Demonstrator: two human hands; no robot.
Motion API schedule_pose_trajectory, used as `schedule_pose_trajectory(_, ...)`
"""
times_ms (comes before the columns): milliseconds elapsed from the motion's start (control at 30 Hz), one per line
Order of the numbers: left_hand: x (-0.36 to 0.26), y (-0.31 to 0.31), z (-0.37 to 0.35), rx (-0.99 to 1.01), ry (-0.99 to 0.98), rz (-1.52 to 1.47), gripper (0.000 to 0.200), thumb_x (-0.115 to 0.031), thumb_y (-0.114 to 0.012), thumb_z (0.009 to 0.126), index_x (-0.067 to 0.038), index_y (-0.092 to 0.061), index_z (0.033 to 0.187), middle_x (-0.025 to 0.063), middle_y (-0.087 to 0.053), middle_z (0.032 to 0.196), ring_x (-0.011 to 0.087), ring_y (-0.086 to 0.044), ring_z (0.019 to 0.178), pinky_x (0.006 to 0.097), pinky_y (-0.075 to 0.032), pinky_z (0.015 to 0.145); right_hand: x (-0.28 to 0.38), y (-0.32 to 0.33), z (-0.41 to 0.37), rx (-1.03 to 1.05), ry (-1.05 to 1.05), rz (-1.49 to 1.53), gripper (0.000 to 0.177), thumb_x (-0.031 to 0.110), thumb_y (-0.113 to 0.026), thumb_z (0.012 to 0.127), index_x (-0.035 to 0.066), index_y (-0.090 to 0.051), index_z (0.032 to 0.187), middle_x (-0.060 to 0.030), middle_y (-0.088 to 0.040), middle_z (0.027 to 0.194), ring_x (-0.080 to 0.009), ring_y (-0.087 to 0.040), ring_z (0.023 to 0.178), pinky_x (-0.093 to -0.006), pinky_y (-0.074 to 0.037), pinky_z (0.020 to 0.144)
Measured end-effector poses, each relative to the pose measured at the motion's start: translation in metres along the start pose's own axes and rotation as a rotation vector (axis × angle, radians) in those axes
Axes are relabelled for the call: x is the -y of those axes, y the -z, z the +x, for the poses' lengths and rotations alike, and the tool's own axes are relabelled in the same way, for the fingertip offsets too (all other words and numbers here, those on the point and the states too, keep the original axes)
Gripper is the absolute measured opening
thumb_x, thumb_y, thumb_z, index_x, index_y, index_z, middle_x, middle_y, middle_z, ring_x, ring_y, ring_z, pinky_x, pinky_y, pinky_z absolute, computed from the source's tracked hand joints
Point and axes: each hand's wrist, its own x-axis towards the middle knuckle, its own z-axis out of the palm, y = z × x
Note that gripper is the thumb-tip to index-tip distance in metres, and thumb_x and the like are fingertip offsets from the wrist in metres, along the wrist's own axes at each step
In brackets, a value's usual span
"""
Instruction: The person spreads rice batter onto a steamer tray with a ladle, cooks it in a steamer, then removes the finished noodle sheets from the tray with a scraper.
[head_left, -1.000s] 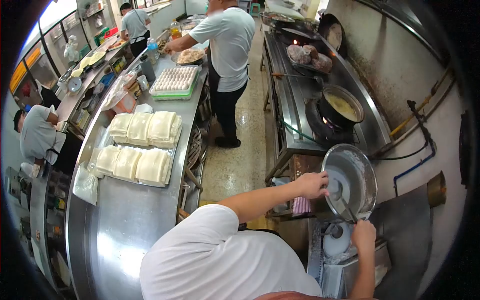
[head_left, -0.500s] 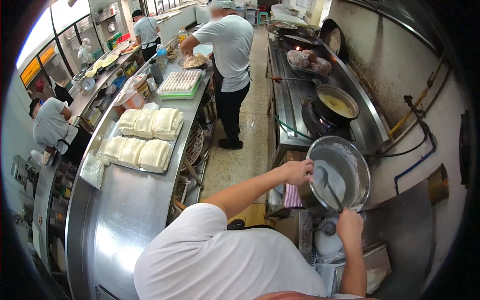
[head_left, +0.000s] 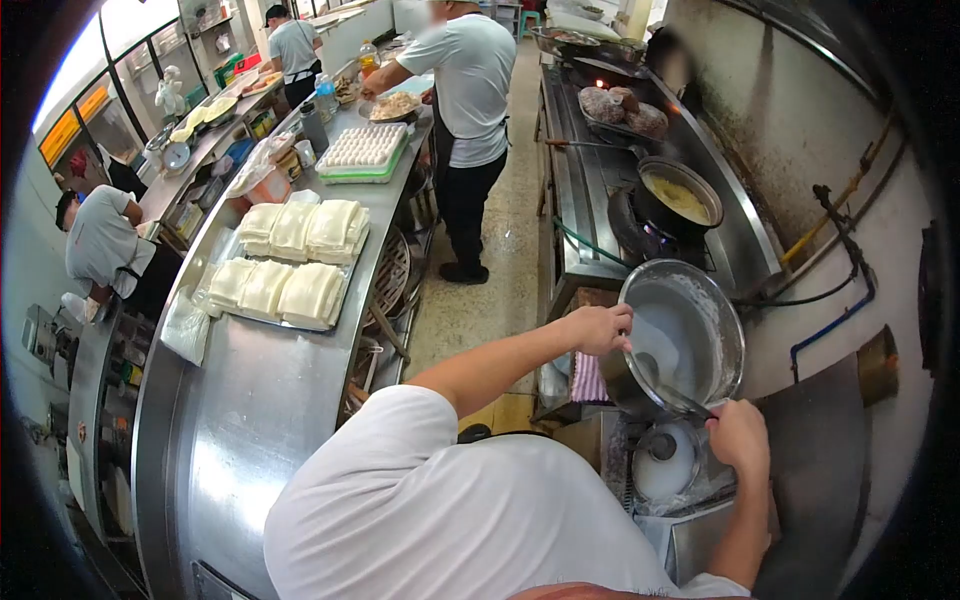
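L hand [head_left: 602,328]: the near-side rim of the big metal pot [head_left: 736,345] is pinched, w/ fingers curled over the edge. R hand [head_left: 740,437]: the handle of a ladle [head_left: 683,402] is gripped up near its end, and the ladle's head is held inside the pot, over the whitish liquid [head_left: 665,322]. How deep it's dipped can't be told from this angle.

The pot is set just off the near end of the stove [head_left: 590,235], and it looks tipped toward the body, tho some of that could be put down to the wide lens. What it's propped on is mostly hidden. Below it, a pale round thing w/ a dark knob [head_left: 665,452] and a striped cloth [head_left: 588,380] can be seen.

Main risk imo: liquid being slopped over the low side if the pot gets tilted more or the ladle is levered hard on the rim, bc only one rim spot is held. The rim could also be lost if it's wet, tho wetness can't be confirmed. A pan of yellowish stuff [head_left: 680,200] is heated over a flame nearby, so a knuckle or forearm could be burned if the L arm gets swung that way.
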Motion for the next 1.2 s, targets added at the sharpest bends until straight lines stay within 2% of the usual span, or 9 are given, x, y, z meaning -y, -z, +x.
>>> schedule_pose_trajectory(100, 0.003, -0.003, 0.001, 0.000, 0.003, -0.017, 0.047, -0.048, -0.055, 0.099, -0.007, -0.059, 0.121, 0.0102, -0.046, 0.143, 0.0376, -0.060, 0.116, 0.0500, -0.048, 0.096, 0.021, -0.034, 0.005, -0.075, 0.045, 0.021, 0.019, 0.017, -0.067, 0.086, -0.001, -0.072, 0.090, -0.0237, -0.071, 0.088, -0.0419, -0.070, 0.086, -0.0503, -0.055, 0.080)
schedule_pose_trajectory(167, 0.002, -0.003, -0.001, -0.012, 0.003, -0.015, 0.047, -0.048, -0.055, 0.099, -0.007, -0.059, 0.121, 0.0105, -0.047, 0.142, 0.0379, -0.060, 0.115, 0.0502, -0.048, 0.095, 0.037, -0.059, 0.009, -0.127, -0.116, -0.009, 0.017, 0.014, -0.064, 0.087, -0.001, -0.070, 0.093, -0.0246, -0.071, 0.087, -0.0426, -0.070, 0.083, -0.0508, -0.056, 0.077)
schedule_pose_trajectory(267, 0.006, -0.005, 0.001, -0.034, -0.017, -0.014, 0.047, -0.048, -0.055, 0.098, -0.007, -0.059, 0.119, 0.0111, -0.048, 0.141, 0.0383, -0.061, 0.114, 0.0506, -0.049, 0.094, 0.018, -0.091, 0.020, -0.148, -0.158, -0.058, 0.016, 0.011, -0.060, 0.088, -0.001, -0.069, 0.093, -0.0253, -0.071, 0.087, -0.0423, -0.071, 0.084, -0.0494, -0.057, 0.076)
schedule_pose_trajectory(500, 0.005, -0.004, -0.002, -0.068, -0.038, -0.037, 0.047, -0.048, -0.055, 0.098, -0.006, -0.059, 0.118, 0.0117, -0.050, 0.135, 0.0394, -0.062, 0.109, 0.0513, -0.051, 0.090, 0.019, -0.005, 0.004, 0.053, -0.130, -0.135, 0.018, 0.015, -0.067, 0.086, -0.002, -0.073, 0.087, -0.0249, -0.071, 0.089, -0.0406, -0.070, 0.088, -0.0487, -0.056, 0.082)
schedule_pose_trajectory(633, 0.006, -0.005, -0.003, -0.084, -0.029, -0.042, 0.048, -0.049, -0.056, 0.097, -0.006, -0.059, 0.117, 0.0113, -0.051, 0.134, 0.0397, -0.063, 0.108, 0.0513, -0.051, 0.089, 0.021, 0.016, 0.004, 0.064, -0.001, -0.084, 0.021, 0.018, -0.069, 0.086, -0.003, -0.073, 0.089, -0.0246, -0.070, 0.087, -0.0406, -0.069, 0.089, -0.0494, -0.054, 0.082)
schedule_pose_trajectory(767, 0.013, -0.009, -0.002, -0.106, -0.056, -0.060, 0.048, -0.050, -0.057, 0.097, -0.006, -0.060, 0.117, 0.0104, -0.051, 0.134, 0.0391, -0.062, 0.108, 0.0511, -0.051, 0.089, 0.046, -0.013, 0.009, 0.026, 0.004, -0.010, 0.022, 0.020, -0.067, 0.089, -0.001, -0.072, 0.096, -0.0238, -0.070, 0.087, -0.0410, -0.069, 0.087, -0.0500, -0.054, 0.081)
schedule_pose_trajectory(833, 0.014, -0.011, -0.002, -0.126, -0.075, -0.064, 0.049, -0.050, -0.057, 0.096, -0.006, -0.060, 0.117, 0.0101, -0.051, 0.134, 0.0389, -0.062, 0.108, 0.0512, -0.051, 0.089, 0.061, -0.041, 0.013, -0.054, -0.130, -0.045, 0.024, 0.020, -0.063, 0.092, 0.001, -0.069, 0.105, -0.0235, -0.070, 0.089, -0.0417, -0.069, 0.086, -0.0513, -0.054, 0.080)
schedule_pose_trajectory(967, 0.011, -0.005, -0.004, -0.095, -0.064, -0.075, 0.048, -0.050, -0.057, 0.096, -0.006, -0.060, 0.116, 0.0100, -0.051, 0.135, 0.0381, -0.063, 0.109, 0.0509, -0.052, 0.088, 0.029, -0.087, 0.024, -0.076, -0.205, -0.134, 0.023, 0.020, -0.061, 0.093, 0.000, -0.066, 0.103, -0.0215, -0.071, 0.091, -0.0411, -0.070, 0.086, -0.0510, -0.055, 0.076)
schedule_pose_trajectory(1200, 0.008, -0.004, -0.004, -0.098, -0.048, -0.087, 0.047, -0.049, -0.057, 0.097, -0.007, -0.060, 0.116, 0.0101, -0.050, 0.136, 0.0382, -0.062, 0.110, 0.0513, -0.052, 0.089, 0.002, -0.016, 0.010, 0.076, -0.113, -0.177, 0.021, 0.020, -0.066, 0.088, 0.000, -0.071, 0.093, -0.0223, -0.071, 0.091, -0.0417, -0.070, 0.089, -0.0498, -0.055, 0.079)
